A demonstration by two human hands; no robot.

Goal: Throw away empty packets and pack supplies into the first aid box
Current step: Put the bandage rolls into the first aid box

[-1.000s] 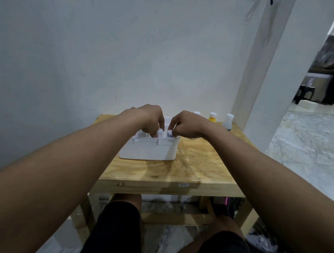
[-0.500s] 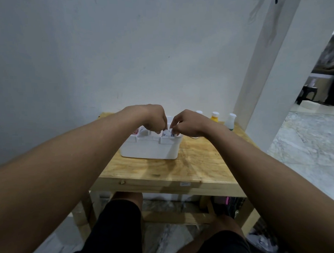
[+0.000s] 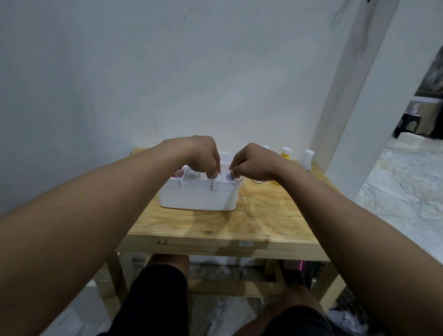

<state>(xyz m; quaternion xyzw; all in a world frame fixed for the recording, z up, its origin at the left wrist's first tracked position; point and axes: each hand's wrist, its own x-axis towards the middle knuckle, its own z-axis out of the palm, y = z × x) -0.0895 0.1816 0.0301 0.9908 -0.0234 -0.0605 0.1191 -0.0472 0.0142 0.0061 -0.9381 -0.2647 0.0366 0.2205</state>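
Note:
A white first aid box (image 3: 198, 196) stands open on the wooden table (image 3: 258, 219), with packets and small supplies upright inside it. My left hand (image 3: 203, 157) reaches down into the middle of the box, its curled fingertips pinching a white item (image 3: 218, 177) at the near rim. My right hand (image 3: 253, 165) hovers over the box's right part and pinches a small white packet with blue print (image 3: 229, 177). A red-and-white packet (image 3: 177, 174) shows at the box's left end. What lies deeper in the box is hidden by my hands.
Behind my right hand stand small bottles: a yellow one with a white cap (image 3: 285, 153) and a white one (image 3: 307, 159), near the table's back right corner. A white wall is right behind the table, and a pillar rises at the right. My knees are under the table's front edge.
Both hands stay over the box; their fingertips have shifted slightly among the packets. The view has tilted a little, so the box sits higher in the frame.

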